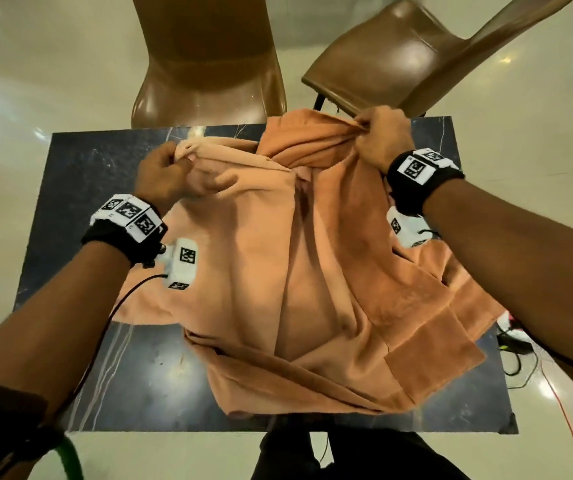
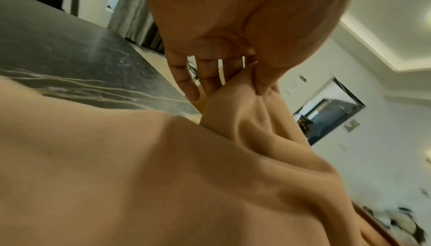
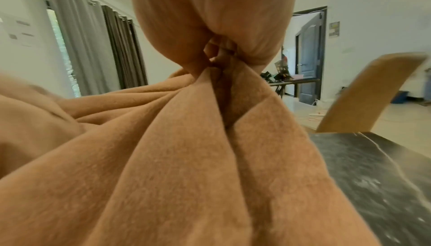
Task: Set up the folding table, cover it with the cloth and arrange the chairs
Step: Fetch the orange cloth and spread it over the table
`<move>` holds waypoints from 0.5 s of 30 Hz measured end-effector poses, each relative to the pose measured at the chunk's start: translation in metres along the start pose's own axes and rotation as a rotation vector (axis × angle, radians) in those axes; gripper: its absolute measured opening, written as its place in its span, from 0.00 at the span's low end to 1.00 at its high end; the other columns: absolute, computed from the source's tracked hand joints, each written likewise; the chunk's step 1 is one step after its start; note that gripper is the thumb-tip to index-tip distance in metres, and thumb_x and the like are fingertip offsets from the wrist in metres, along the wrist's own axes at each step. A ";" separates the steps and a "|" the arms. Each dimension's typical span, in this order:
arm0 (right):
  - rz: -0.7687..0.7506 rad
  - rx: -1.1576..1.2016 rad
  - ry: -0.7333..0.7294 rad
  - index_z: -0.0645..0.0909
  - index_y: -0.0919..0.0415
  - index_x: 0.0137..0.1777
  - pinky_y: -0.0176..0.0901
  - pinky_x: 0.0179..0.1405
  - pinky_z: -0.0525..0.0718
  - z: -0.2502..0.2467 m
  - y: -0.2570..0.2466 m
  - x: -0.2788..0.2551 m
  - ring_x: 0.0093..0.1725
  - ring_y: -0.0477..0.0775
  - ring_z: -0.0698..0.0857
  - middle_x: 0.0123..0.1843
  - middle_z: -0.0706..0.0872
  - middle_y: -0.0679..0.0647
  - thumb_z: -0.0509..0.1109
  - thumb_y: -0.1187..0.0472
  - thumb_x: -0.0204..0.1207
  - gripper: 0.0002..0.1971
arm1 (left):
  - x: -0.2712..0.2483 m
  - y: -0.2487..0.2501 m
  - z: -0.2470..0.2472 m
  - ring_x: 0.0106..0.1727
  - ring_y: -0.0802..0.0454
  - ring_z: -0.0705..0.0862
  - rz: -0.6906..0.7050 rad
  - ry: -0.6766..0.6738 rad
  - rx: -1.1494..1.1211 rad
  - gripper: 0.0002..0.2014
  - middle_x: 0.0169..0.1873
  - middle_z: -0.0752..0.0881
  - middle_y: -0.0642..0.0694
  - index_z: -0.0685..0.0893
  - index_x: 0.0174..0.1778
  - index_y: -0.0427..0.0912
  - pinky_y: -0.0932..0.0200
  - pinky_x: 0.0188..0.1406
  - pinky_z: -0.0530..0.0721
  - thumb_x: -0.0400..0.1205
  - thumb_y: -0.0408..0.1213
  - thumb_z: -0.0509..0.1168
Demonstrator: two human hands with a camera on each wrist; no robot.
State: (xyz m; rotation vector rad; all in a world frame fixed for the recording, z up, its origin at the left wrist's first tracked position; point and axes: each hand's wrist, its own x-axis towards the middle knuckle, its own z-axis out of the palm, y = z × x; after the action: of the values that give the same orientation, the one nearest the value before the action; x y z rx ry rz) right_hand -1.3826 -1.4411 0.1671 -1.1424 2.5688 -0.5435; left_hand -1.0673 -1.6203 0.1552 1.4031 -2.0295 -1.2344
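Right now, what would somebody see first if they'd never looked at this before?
A big peach cloth lies bunched on the middle of a dark marbled table. The left hand and the right hand each pinch its far edge. Two brown chairs stand beyond the table.

crumpled cloth on dark table

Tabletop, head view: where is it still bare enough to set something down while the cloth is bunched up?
The dark marble-look tabletop is bare along its left side, beside the left hand, and at the near-left corner in front of the orange cloth. A narrow strip shows at the far-right corner past the right hand. Centre and right are crowded with bunched cloth, which both hands grip.
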 end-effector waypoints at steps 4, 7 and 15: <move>0.115 -0.021 0.006 0.90 0.57 0.61 0.55 0.64 0.84 -0.013 0.027 -0.010 0.61 0.73 0.86 0.59 0.90 0.68 0.64 0.62 0.69 0.22 | -0.012 -0.009 -0.040 0.33 0.57 0.74 -0.052 0.126 0.009 0.14 0.28 0.79 0.56 0.77 0.32 0.49 0.66 0.29 0.74 0.83 0.31 0.65; 0.216 -0.043 0.041 0.89 0.54 0.63 0.58 0.64 0.85 -0.019 0.059 -0.016 0.59 0.74 0.87 0.58 0.90 0.68 0.61 0.57 0.62 0.28 | -0.014 -0.023 -0.091 0.35 0.51 0.74 -0.089 0.264 0.143 0.13 0.29 0.76 0.48 0.75 0.33 0.45 0.60 0.29 0.74 0.84 0.37 0.64; 0.271 -0.076 0.079 0.90 0.62 0.55 0.61 0.58 0.86 -0.032 0.090 -0.033 0.53 0.77 0.87 0.51 0.90 0.72 0.58 0.57 0.56 0.29 | -0.022 -0.067 -0.168 0.52 0.32 0.86 -0.182 0.335 0.420 0.13 0.49 0.87 0.29 0.84 0.51 0.40 0.61 0.38 0.76 0.78 0.44 0.64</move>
State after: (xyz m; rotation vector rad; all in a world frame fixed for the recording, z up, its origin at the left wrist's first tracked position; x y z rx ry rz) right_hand -1.4317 -1.3537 0.1589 -0.7882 2.7729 -0.4384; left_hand -0.9009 -1.6830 0.1950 1.8764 -2.0240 -0.5901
